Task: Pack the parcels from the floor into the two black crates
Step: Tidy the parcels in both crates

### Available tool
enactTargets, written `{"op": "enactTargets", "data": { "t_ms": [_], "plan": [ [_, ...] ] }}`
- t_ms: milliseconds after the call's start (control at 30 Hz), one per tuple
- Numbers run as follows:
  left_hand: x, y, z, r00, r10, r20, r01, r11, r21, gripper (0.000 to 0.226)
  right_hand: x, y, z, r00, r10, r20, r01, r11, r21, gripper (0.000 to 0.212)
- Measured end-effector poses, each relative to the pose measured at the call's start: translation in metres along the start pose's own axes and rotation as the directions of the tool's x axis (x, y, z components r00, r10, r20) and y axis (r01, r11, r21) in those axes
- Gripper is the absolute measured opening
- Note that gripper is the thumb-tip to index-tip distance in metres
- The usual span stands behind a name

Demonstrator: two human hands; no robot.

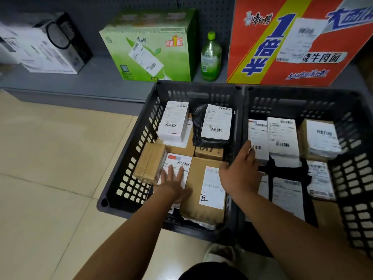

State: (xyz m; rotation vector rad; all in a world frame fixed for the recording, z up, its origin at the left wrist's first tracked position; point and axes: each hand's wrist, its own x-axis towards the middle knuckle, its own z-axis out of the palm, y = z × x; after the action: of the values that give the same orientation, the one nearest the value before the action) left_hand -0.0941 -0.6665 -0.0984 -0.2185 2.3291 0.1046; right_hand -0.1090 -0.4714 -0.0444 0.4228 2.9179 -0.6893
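1. Two black crates sit side by side on the tiled floor (50, 158), touching: left crate (129, 168) and right crate (353, 178). Both hold parcels.
2. Left hand (173, 184) lies flat on a labelled parcel (181, 161) at the near-left of the left crate. Its fingers (182, 170) are straight and spread.
3. Right hand (240, 170) is over the shared rims, fingers mostly straight and reaching to a white parcel (258, 138) at the right crate's left wall. Grip cannot be told.
4. Left crate also holds a white box (173, 122), a black bag (197, 126) and a big brown box (197, 178) between the hands.
5. On the shelf behind are a green carton (149, 47), a bottle (211, 57) and a red carton (302, 73).
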Motion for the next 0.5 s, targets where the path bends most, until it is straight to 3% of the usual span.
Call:
{"op": "enactTargets", "data": {
  "t_ms": [67,167,233,333,500],
  "plan": [
    [0.003,0.013,-0.023,0.998,-0.030,0.051,0.029,0.999,0.038,0.088,0.000,-0.001,-0.003,1.000,-0.002,-0.003,0.002,1.000,0.023,0.091],
    [0.014,0.041,-0.069,0.978,0.075,-0.196,-0.075,0.997,0.008,0.040,-0.002,-0.001,-0.005,1.000,-0.008,-0.013,0.009,0.998,0.060,0.089],
    [0.027,0.059,-0.094,0.921,0.162,-0.354,-0.211,0.972,-0.105,0.053,-0.002,-0.003,-0.005,1.000,-0.010,-0.028,0.012,0.998,0.059,0.088],
    [0.050,0.084,-0.115,0.879,0.289,-0.380,-0.358,0.926,-0.123,0.090,-0.002,-0.005,-0.004,0.999,-0.007,-0.048,0.010,0.998,0.059,0.090],
    [0.090,0.101,-0.124,0.876,0.280,-0.392,-0.369,0.913,-0.174,0.086,0.000,-0.004,-0.002,0.999,-0.006,-0.054,0.008,0.999,0.043,0.092]
  ]
}}
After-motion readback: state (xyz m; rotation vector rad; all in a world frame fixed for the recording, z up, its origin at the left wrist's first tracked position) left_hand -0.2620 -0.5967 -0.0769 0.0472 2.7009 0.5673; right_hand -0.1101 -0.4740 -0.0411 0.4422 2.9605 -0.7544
